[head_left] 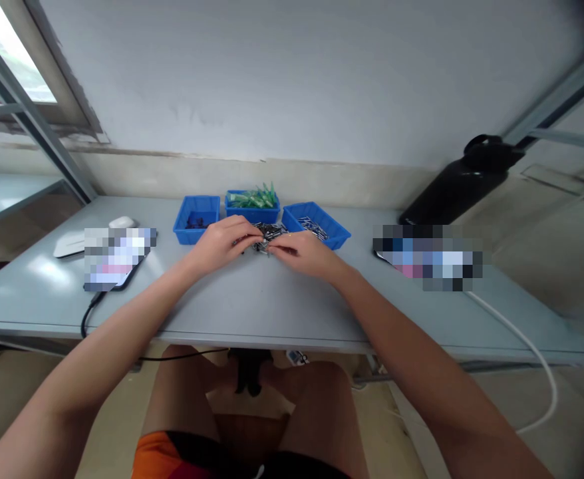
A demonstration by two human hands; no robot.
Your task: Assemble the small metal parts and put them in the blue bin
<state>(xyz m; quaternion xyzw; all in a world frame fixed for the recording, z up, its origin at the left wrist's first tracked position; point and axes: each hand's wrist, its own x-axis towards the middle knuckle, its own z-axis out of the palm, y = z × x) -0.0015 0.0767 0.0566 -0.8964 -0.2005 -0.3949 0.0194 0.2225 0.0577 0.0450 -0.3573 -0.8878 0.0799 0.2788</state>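
A pile of small dark and silvery pieces (271, 231) lies on the desk in front of the blue bins. My left hand (226, 241) is at the pile's left side, its fingers together and their tips on the pieces. From the right, my right hand (306, 253) reaches in with its fingertips pinched at the pile's near edge. What either hand grips is too small to make out. Behind them stand a blue bin with dark bits (184, 234), one with green packets (253, 198), and, angled at the right, one with thin metallic pins (314, 228).
Two blurred phones lie on the desk, one left (120, 261) with a black cable, one right (424, 258) beside a white cable (519, 330). A black bottle (455, 189) leans at the back right. A white case (122, 222) sits at the far left.
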